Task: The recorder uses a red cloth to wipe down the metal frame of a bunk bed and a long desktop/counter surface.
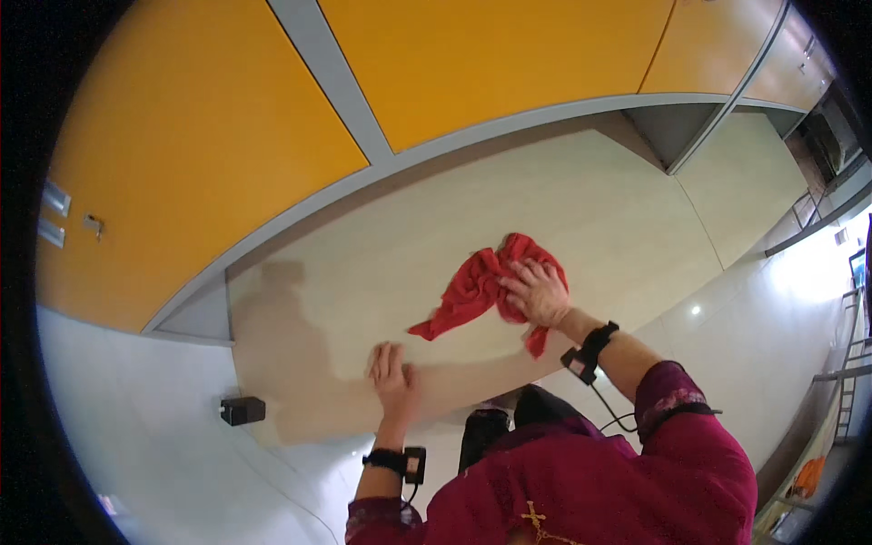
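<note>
A crumpled red cloth (474,289) lies on the pale tabletop (363,272), with one end trailing to the left and another toward the near edge. On top of its right part rests my right hand (538,292), fingers spread and lying over the fabric rather than wrapped round it. My left hand (393,380) is at the near side of the tabletop, left of the cloth. Its fingers are loosely bent and apart, slightly blurred, with nothing visible in them. Each wrist carries a black strap with a small device.
Yellow panels (209,136) in a grey frame (354,118) rise along the tabletop's far side. A small black box (242,411) stands at the left, by the table's corner. Shiny pale floor (163,418) surrounds the table. Metal racks (845,372) line the far right.
</note>
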A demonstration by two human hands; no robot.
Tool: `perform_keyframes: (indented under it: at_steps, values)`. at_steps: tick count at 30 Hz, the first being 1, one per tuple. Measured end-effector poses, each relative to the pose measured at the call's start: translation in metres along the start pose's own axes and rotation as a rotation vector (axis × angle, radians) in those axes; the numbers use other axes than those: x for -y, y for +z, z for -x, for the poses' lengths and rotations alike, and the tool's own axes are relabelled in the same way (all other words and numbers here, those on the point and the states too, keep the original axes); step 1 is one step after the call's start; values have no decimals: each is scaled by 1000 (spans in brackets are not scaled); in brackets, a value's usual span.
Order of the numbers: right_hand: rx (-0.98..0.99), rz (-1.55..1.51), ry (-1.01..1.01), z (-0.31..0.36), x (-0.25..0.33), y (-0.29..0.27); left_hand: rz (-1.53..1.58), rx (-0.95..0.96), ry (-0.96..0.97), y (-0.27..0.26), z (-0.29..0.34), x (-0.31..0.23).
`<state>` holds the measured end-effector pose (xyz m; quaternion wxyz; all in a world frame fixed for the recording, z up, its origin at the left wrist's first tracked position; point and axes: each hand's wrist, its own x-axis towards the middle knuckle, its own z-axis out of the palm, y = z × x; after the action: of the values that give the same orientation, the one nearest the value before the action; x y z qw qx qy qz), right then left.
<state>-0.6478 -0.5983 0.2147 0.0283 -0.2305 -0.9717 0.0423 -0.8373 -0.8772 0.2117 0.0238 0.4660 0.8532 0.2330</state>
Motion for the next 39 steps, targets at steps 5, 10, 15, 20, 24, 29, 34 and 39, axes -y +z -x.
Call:
perform_keyframes:
  at_steps: [5,10,15,20,24,29,34,39]
  values:
    - [-10,64,179,-68,-69,0,-172,2,-43,-5,24,5]
    - [-115,-48,481,-150,-128,-12,-207,40,-75,5,28,-2]
    - [6,-41,360,-195,-48,-7,-213,70,-75,5,23,-9]
    - [-192,-182,-335,-92,-16,15,-183,87,-110,1,29,5]
    - [-48,-38,20,-42,-124,2,-206,71,-82,1,26,3]
    - [-275,143,604,-132,-189,9,-239,90,-100,2,25,-7]
    - [34,71,385,-215,-51,5,-241,81,-108,-1,22,-15]
    - [4,-185,-618,-109,74,20,-223,61,-99,1,25,1]
